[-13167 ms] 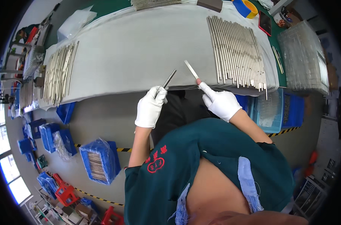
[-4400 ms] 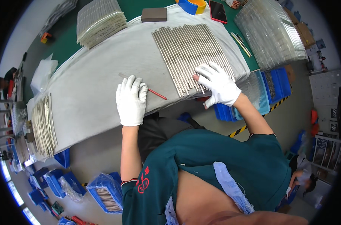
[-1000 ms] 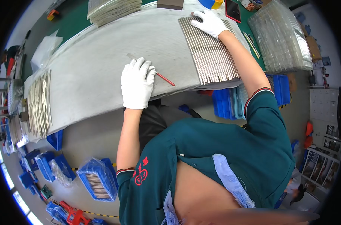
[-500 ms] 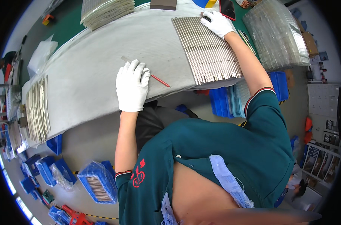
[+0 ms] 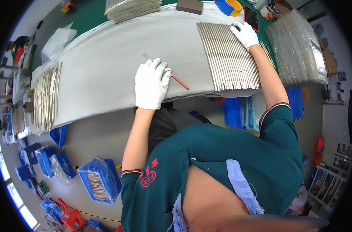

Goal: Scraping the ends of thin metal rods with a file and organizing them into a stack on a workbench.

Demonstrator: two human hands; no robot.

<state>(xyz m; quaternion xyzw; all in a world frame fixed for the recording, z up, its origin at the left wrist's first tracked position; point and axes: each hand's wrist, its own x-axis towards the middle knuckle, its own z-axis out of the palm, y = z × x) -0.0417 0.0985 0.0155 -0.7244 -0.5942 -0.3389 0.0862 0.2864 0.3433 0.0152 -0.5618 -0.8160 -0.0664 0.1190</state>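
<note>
My left hand (image 5: 152, 84), in a white glove, rests on the grey cloth of the table (image 5: 106, 65) near its front edge. Its fingers curl over a slim tool. The tool's red handle (image 5: 179, 82) sticks out to the right and a pale flat blade (image 5: 147, 56) shows beyond the fingers; the middle is covered. At the right, a close-set row of narrow silvery strips (image 5: 228, 56) lies side by side. My gloved right hand (image 5: 246, 34) is at the far end of these strips, fingers bent inward. Something small and dark shows by its fingertips, too small to name.
More loose strips (image 5: 47, 96) lie at the table's left end. Along the back are stacked clear sheets (image 5: 133, 8), a brown block (image 5: 189, 6), a blue-yellow tape roll (image 5: 229, 6) and a phone (image 5: 251, 18). Clear plastic trays (image 5: 298, 50) stand far right. Blue bins (image 5: 234, 112) are below.
The whole view has shifted, so the table and both hands appear farther right. The left hand still covers the tool, and the right hand stays at the far end of the strips.
</note>
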